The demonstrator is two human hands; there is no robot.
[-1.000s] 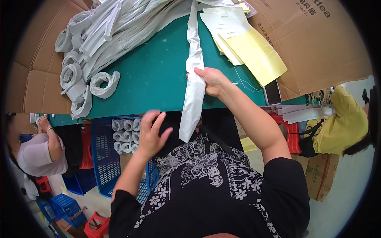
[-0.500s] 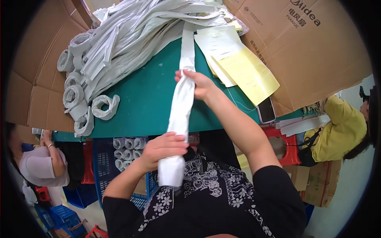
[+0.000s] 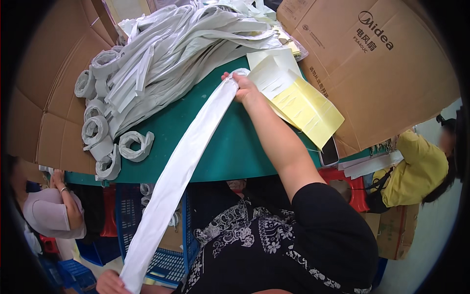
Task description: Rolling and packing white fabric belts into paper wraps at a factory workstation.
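Observation:
A long white fabric strip point(image 3: 181, 169) runs taut and slanting between my two hands. My right hand point(image 3: 241, 88) is closed around its far part, above the green tabletop point(image 3: 205, 161) and beside the yellow and white sheets point(image 3: 311, 110). Low at the left, past the table's near edge, my left hand point(image 3: 110, 283) grips the strip's near end; the picture's lower edge cuts this hand partly off. At the back lies a big heap of similar white strips point(image 3: 191, 41). Several coiled white rolls point(image 3: 136, 146) stand along the table's left side.
Cardboard walls point(image 3: 63, 112) enclose the left, and a large carton point(image 3: 372, 73) the right. A phone point(image 3: 329, 153) lies partly under the yellow sheets. Below the table edge stands a blue basket point(image 3: 128, 215) with white rolls. One person point(image 3: 51, 206) sits left, another in yellow point(image 3: 416, 166) right.
My left hand has moved down and left, drawing the strip out long and slanted. My right hand has shifted slightly away from me. The yellow sheets have moved a little.

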